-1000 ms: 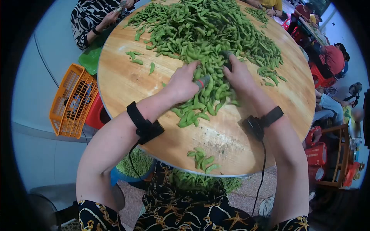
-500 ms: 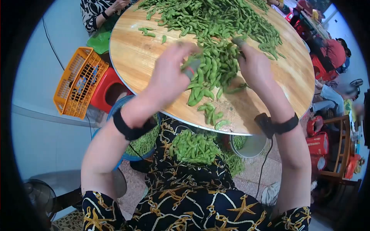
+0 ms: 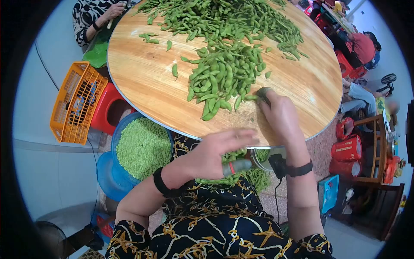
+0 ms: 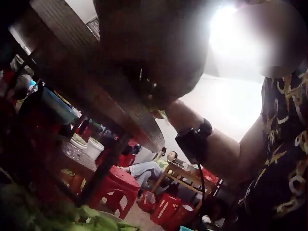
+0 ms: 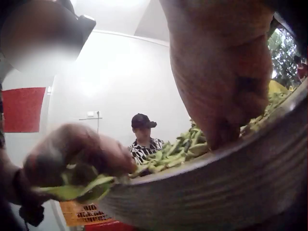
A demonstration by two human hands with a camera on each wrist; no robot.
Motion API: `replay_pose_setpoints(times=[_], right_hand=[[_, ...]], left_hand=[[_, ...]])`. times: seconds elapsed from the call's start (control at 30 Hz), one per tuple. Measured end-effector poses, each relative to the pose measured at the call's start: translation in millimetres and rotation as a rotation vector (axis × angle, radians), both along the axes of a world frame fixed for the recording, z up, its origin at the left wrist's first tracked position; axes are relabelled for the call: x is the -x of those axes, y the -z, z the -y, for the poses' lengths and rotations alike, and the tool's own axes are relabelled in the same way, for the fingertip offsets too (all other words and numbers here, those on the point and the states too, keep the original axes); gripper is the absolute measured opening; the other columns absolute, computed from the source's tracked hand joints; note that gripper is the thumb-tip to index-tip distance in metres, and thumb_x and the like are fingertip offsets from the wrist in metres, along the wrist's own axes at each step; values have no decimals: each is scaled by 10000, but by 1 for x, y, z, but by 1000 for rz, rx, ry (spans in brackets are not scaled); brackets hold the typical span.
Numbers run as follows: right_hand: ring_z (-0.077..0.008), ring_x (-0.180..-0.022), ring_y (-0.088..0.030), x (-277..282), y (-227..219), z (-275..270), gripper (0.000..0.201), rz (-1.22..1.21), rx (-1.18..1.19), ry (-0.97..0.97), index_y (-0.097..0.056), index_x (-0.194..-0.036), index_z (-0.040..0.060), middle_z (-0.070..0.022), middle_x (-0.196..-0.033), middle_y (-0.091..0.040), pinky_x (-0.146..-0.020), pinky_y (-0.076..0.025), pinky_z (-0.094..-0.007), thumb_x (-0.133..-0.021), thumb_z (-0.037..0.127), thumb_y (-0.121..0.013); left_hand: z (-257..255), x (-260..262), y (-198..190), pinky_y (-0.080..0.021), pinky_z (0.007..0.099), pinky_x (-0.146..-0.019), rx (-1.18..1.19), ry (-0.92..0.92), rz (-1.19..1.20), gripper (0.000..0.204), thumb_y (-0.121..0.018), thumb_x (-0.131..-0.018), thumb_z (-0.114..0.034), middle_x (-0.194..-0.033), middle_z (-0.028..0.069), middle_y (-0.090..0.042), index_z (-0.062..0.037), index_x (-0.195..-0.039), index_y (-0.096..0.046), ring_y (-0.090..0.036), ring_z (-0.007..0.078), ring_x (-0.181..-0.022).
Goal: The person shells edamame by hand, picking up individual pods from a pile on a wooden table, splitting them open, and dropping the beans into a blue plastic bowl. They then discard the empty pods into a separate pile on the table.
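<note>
Left hand (image 3: 215, 157): at the near rim of the table (image 3: 142, 82), palm down, its fingers (image 3: 241, 136) spread and straight above the lap. In the right wrist view a few pods (image 5: 77, 187) hang under it just off the rim; whether the fingers pinch them or only sweep them I cannot tell.
Right hand (image 3: 280, 116): rests on the table just inside the rim, fingers pressed together and curled forward, the covered fingertip touching the near end of the pulled-out heap. No pod is visibly pinched.
Pulled-out heap (image 3: 226, 73): a separate mound of edamame pods lying just beyond the right fingers, well apart from the left fingers.
Main pile (image 3: 215, 19): a large spread of pods across the far half of the table, beyond both hands and untouched.
Lap pods (image 3: 235, 170): a green mass directly beneath the left fingers, on the patterned garment.
Blue basin (image 3: 142, 146): on the floor left of the left fingers, filled near its rim with small green shelled beans.
Metal bowl (image 3: 263, 157): below the rim, just under the right wrist, with pods inside.
Stray pods (image 3: 174, 69): a few lie singly on the bare wood, left of the heap.
Progress, judged: a good quantity is already shelled, going by the basin. Far more remains, as the main pile and the heap are both unworked. I rate the work as well short of halfway.
</note>
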State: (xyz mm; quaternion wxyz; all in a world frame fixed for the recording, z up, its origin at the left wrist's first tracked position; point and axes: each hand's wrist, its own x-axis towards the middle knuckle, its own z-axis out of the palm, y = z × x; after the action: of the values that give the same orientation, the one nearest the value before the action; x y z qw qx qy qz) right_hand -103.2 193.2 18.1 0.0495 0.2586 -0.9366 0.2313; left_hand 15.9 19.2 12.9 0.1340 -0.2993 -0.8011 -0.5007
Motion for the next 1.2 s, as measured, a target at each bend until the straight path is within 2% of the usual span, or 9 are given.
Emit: replay_pose_setpoints(times=[0.1,0.17,0.37,0.47,0.53,0.57,0.63,1.03,1.2], right_hand=[[-388,-658,-577,0,-1,7,163,-27,-1,30,-568,-845,34,-219,-665,-578,-582,-456,-458,-763,164,-621],[-397,-647,-562,-8,-4,7,172,49,110,-55,-543,-778,4,-237,-660,-556,-567,-440,-451,-764,157,-618],[-164,-525,-467,-36,-15,14,166,417,278,-131,-531,-757,-26,-129,-592,-507,-514,-415,-304,-793,112,-615],[-80,-605,-447,-45,-10,22,174,636,734,-66,-531,-1025,5,6,-781,-538,-524,-397,-255,-912,131,-492],[-64,-580,-417,-53,-25,27,188,851,812,-23,-520,-1045,10,15,-733,-505,-507,-366,-232,-924,144,-467],[-48,-556,-387,-58,-28,29,203,1061,883,14,-509,-1064,15,24,-684,-472,-490,-335,-209,-937,157,-441],[-25,-529,-331,-65,-20,33,200,1049,844,-17,-502,-1029,29,50,-626,-407,-474,-282,-179,-953,189,-412],[-31,-514,-341,-76,-22,36,202,1249,1083,-36,-492,-919,37,40,-611,-422,-453,-266,-180,-967,195,-377],[-34,-525,-365,-71,-20,36,192,1188,858,-83,-500,-897,33,33,-619,-439,-463,-287,-185,-961,165,-375]], left_hand=[[6,8,0,-490,366,-756,-101,-216,71,351,-693,-712,-97,-927,142,-598,-22,-1043,-603,-595,291,-852],[6,14,2,-482,364,-685,209,-329,-168,376,-674,-693,-40,-871,129,-580,-19,-1060,-598,-584,277,-792],[9,27,-5,-468,319,-618,327,-310,-71,394,-634,-692,3,-833,143,-554,6,-1080,-562,-566,258,-742],[15,30,-5,-466,281,-621,92,-342,272,264,-631,-754,-9,-818,115,-573,8,-1010,-565,-564,176,-732],[21,32,-7,-426,229,-622,-486,-264,816,164,-637,-798,-49,-750,10,-537,-21,-942,-565,-515,91,-699],[22,32,-2,-426,229,-622,-477,-260,827,164,-637,-798,-49,-750,10,-537,-21,-942,-565,-515,91,-699],[23,34,7,-441,216,-676,-737,-186,630,115,-623,-806,-15,-807,-9,-564,-7,-909,-573,-520,53,-765],[32,28,12,-411,207,-629,-604,-224,651,70,-592,-839,-48,-776,3,-576,-16,-793,-549,-514,59,-702],[34,24,9,-400,214,-598,-460,-330,599,106,-631,-812,-45,-743,0,-542,-16,-778,-535,-497,58,-672]])
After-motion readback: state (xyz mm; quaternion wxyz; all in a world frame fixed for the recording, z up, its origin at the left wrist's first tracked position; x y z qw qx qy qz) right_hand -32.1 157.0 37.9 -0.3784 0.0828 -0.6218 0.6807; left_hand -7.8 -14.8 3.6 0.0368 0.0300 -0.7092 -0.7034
